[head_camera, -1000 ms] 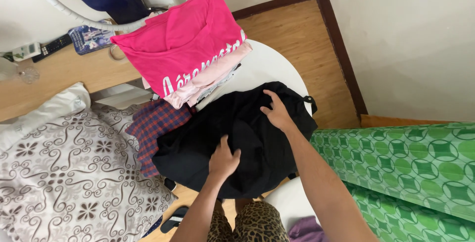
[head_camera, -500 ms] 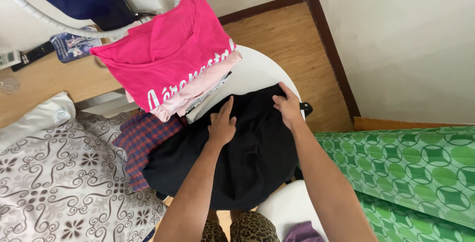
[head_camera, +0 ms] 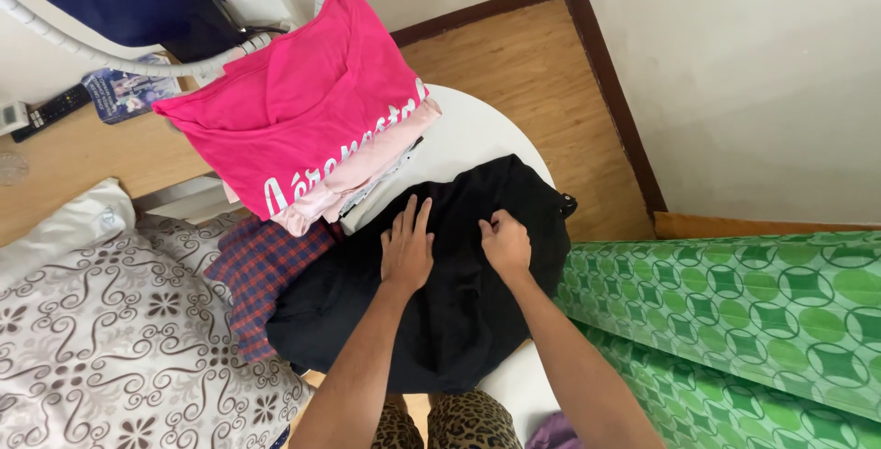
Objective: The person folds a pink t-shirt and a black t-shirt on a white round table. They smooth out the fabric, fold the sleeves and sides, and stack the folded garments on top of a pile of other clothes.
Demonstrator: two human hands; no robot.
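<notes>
1. Left hand (head_camera: 407, 252) lies flat, fingers spread, on the black garment (head_camera: 440, 293); keep it pressing.
2. Right hand (head_camera: 505, 245) pinches a fold — pull smoothly, not hard.
3. Garment covers the white table (head_camera: 477, 132), right of the pink shirt (head_camera: 303, 100) — keep it clear.

A black garment (head_camera: 459, 302) lies spread over a round white table (head_camera: 477, 132). The left hand (head_camera: 407, 249) presses flat on the cloth, fingers stretched out. The right hand (head_camera: 505, 242) sits just beside it, fingers curled and pinching a fold of the same fabric. A stack of folded clothes topped by a pink shirt (head_camera: 303, 109) rests at the table's far edge. A plaid cloth (head_camera: 262, 265) pokes out beside the black garment, next to a patterned pillow (head_camera: 119, 357). A green patterned mattress (head_camera: 734, 320) lies to the right.
</notes>
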